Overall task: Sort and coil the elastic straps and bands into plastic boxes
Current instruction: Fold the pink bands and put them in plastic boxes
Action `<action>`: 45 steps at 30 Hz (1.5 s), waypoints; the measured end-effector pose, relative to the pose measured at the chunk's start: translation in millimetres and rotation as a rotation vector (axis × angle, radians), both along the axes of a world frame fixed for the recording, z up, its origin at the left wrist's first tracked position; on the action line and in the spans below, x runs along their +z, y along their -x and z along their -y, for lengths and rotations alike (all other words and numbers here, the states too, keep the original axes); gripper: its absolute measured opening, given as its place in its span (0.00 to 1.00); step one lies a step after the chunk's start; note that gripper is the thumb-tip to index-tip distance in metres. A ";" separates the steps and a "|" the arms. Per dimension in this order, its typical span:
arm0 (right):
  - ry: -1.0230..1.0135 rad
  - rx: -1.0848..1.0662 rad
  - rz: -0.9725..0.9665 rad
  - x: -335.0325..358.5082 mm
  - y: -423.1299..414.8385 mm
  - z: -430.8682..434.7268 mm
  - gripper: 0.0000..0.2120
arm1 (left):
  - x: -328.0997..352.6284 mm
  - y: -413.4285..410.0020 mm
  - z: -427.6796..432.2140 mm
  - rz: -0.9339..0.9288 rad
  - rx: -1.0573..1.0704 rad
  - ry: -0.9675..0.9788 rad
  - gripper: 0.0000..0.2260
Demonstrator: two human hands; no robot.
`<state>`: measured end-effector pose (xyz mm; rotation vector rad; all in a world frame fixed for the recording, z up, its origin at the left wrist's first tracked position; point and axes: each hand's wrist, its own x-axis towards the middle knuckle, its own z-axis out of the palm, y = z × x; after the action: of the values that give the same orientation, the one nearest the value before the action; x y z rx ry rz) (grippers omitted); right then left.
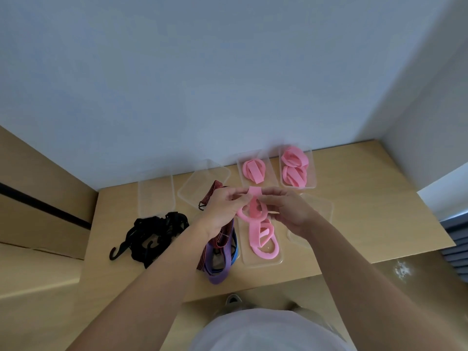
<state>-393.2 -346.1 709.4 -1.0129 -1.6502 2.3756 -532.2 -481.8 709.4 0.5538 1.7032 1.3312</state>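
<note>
- Left hand (222,211): fingers curled, pinching the upper end of the pink band (253,207); I judge a slack pinch here would let the coil spring open.
- Pink band: half-coiled, held in the air between both hands, above the near box (263,265); released early, it could unwind or miss the box.
- Right hand (288,214): fingers curled round the band's loop, steadying it.

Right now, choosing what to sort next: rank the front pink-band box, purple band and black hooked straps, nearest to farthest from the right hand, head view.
1. Front pink-band box, just under the right hand.
2. Purple band, farther left and nearer the person.
3. Black hooked straps, far left.
</note>
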 end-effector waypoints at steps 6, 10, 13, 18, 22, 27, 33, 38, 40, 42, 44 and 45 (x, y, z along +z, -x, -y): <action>-0.220 -0.084 -0.003 11.2 5.8 3.6 0.07 | 14.3 4.0 0.1 -0.046 -0.003 -0.047 0.05; -0.316 -0.106 -0.017 20.6 8.4 4.5 0.09 | 18.5 6.5 -0.6 -0.166 0.013 -0.084 0.07; -0.321 -0.074 -0.052 31.3 10.5 6.1 0.06 | 23.2 11.4 1.6 -0.271 -0.021 -0.109 0.09; -0.346 -0.093 -0.070 46.6 15.5 8.0 0.09 | 32.0 19.2 2.2 -0.382 -0.021 -0.166 0.07; -0.384 -0.093 -0.094 54.9 19.1 9.8 0.09 | 39.1 22.5 -2.4 -0.346 0.005 -0.179 0.07; -0.424 -0.107 -0.108 58.6 20.7 5.8 0.07 | 41.8 23.4 -7.3 -0.316 0.029 -0.199 0.08; -0.488 -0.167 -0.100 59.8 24.0 1.6 0.06 | 45.0 25.6 -12.6 -0.326 0.034 -0.196 0.06; -0.504 -0.177 -0.108 64.8 27.9 1.4 0.03 | 48.1 27.4 -14.1 -0.282 0.077 -0.219 0.05; -0.501 -0.190 -0.114 66.1 29.2 1.8 0.04 | 49.0 28.8 -14.3 -0.243 0.089 -0.221 0.08; -0.475 -0.201 -0.123 66.7 30.2 1.8 0.05 | 49.5 30.4 -13.9 -0.208 0.079 -0.212 0.11; -0.466 -0.176 -0.111 66.9 30.5 0.9 0.06 | 50.4 31.9 -12.5 -0.192 0.041 -0.203 0.12; -0.472 -0.151 -0.099 66.7 30.3 0.0 0.08 | 50.9 32.3 -11.9 -0.182 0.018 -0.205 0.10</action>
<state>-423.5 -346.1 776.1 -0.8760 -1.8891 1.7840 -564.5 -469.9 760.4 0.7997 1.7294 1.5172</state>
